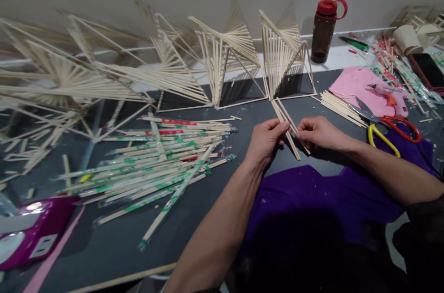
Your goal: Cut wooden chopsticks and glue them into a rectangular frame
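The fingers of the left hand (266,139) clamp thin, pale wooden sticks (294,149); the right hand's (321,133) pinch another slim stick (287,117). Beyond them stands a twisted, pale stick frame (277,58).

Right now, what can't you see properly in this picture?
In the head view:
Left hand: some fingers are hidden behind its back and thumb.
Purple device: cut off by the left edge.
Wrapped sticks: their print is too small and blurred.
Bottle: dark walls hide how full it is.
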